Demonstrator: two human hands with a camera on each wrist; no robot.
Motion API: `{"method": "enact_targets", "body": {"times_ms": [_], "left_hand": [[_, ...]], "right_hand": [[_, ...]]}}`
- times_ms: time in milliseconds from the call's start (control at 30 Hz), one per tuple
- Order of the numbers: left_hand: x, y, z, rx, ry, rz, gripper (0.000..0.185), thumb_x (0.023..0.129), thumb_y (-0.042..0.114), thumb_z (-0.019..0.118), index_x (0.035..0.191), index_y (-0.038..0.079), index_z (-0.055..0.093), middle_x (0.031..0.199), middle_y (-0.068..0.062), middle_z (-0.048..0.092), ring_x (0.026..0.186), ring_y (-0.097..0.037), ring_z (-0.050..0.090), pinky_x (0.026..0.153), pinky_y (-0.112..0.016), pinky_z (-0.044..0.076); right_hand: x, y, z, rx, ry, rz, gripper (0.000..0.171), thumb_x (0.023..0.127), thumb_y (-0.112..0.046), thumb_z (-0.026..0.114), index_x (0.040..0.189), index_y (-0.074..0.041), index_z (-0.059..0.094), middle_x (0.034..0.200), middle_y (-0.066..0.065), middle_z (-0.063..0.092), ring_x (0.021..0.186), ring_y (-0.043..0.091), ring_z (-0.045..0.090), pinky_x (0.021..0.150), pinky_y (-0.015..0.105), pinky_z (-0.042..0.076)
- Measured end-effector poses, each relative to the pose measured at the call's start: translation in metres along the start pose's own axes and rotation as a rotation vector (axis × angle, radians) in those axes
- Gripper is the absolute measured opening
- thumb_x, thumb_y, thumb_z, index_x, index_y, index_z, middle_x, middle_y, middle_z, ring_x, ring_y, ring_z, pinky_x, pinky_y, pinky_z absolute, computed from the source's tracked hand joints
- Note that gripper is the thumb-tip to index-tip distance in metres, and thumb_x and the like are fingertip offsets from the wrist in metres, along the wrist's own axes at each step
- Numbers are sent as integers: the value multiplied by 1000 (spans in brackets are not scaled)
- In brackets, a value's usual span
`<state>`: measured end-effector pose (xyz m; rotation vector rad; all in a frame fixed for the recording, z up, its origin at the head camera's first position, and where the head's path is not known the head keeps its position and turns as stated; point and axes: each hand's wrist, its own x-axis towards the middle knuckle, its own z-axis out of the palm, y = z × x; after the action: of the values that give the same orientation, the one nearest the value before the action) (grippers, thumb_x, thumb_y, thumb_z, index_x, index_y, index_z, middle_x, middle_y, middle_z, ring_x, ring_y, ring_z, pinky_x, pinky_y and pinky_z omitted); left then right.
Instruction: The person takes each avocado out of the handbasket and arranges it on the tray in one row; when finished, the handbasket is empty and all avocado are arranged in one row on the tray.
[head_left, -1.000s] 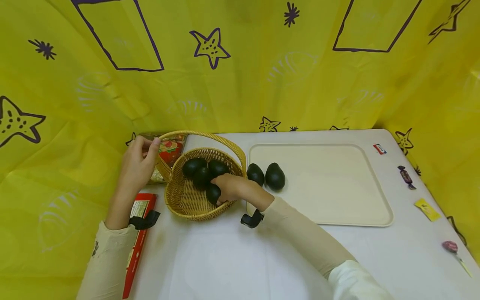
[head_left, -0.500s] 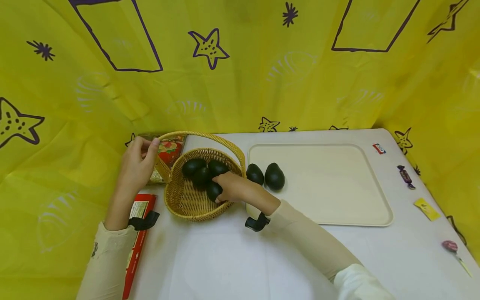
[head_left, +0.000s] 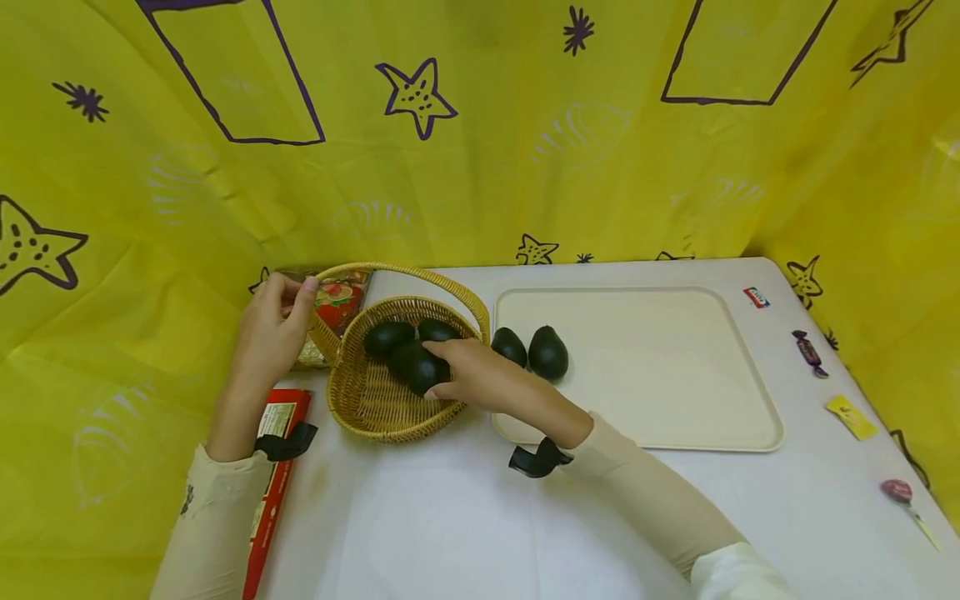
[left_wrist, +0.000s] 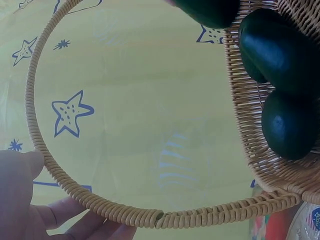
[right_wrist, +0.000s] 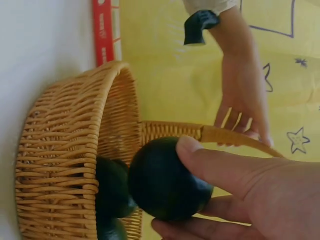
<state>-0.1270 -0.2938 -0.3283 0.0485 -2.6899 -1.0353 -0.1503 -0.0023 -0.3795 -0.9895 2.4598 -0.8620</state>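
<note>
A white table (head_left: pixel 465 517) carries a wicker basket (head_left: pixel 375 408), a cream tray (head_left: pixel 675 375) and a red box (head_left: pixel 270 483). Wrapped sweets (head_left: pixel 810 350) lie near its right edge.

No text can be read with certainty. The red box (head_left: pixel 272 467) beside the left sleeve has a pale label panel and white lettering, too small to read. The small red and white packet (head_left: pixel 756 297) near the far corner of the table (head_left: pixel 420 525) shows a dark mark, but it is too blurred to make out.
</note>
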Motion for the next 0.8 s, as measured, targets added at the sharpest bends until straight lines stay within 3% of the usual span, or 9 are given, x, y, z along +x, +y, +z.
{"method": "enact_targets", "body": {"times_ms": [100, 300, 433, 800], "left_hand": [[1, 0, 0, 0, -5, 4, 60, 112, 53, 41, 124, -5, 54, 130, -29, 53, 127, -52, 53, 108, -68, 41], [0, -2, 0, -13, -3, 13, 59, 112, 53, 42, 124, -4, 53, 130, -28, 53, 128, -52, 54, 108, -69, 41], [1, -3, 1, -13, -2, 14, 58, 112, 51, 42, 124, -5, 53, 130, -29, 53, 128, -52, 54, 108, -69, 41], [1, -3, 2, -21, 16, 24, 58, 112, 50, 43, 121, -6, 54, 129, -30, 53, 125, -52, 54, 107, -68, 42]], "right_hand": [[-17, 4, -5, 42, 48, -29, 78, 98, -30, 79, 160, -3, 42, 159, 12, 52, 133, 23, 60, 109, 39, 51], [-56, 16, -20, 69, 103, -38, 78, 98, -35, 78, 161, -7, 43, 159, 10, 52, 142, 24, 54, 113, 44, 48], [-82, 31, -30, 100, 143, -36, 77, 97, -35, 79, 161, -10, 45, 155, 8, 56, 138, 24, 58, 113, 47, 50], [-140, 75, -46, 135, 276, 34, 75, 95, -34, 80, 160, -15, 47, 157, 7, 55, 140, 34, 58, 114, 54, 47]]}}
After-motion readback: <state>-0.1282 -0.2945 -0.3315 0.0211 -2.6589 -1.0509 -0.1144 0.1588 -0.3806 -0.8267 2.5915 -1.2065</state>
